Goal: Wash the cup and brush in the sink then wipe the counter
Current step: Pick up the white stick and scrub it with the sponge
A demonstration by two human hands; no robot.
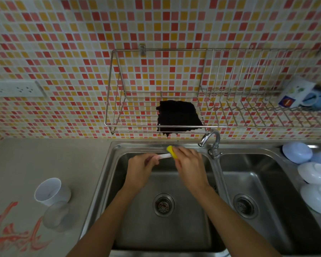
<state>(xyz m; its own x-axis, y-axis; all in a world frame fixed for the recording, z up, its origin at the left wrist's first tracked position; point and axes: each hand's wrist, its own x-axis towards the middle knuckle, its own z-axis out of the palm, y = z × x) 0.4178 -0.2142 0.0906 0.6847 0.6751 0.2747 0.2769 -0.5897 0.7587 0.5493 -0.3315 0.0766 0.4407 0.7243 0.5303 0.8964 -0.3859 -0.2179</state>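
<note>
Both hands are working over the left basin of the sink (107,164), near its back wall. The left hand (140,168) is gripping the brush (164,156) by its pale handle, fingers curled round it, the handle sticking out to the right. The right hand (189,164) is pinching a yellow sponge (171,151), fingers curled over it, and the sponge is touching the far end of the brush; the brush head itself is hidden behind sponge and hand. The faucet (210,140) is standing just right of the right hand, spout pointing at the left basin; whether water is running cannot be told.

The white cup (51,191) is sitting on the surface (44,154) left of the sink, well apart from the hands, with a clear cup (55,216) just beside it at the front. Reddish smears (9,234) are lying on the surface near the front left corner.

A dark cloth (178,115) is resting in the wire rack (115,89) on the tiled wall above the sink. Several pale bowls (313,175) are lying upside down along the sink's right edge.
</note>
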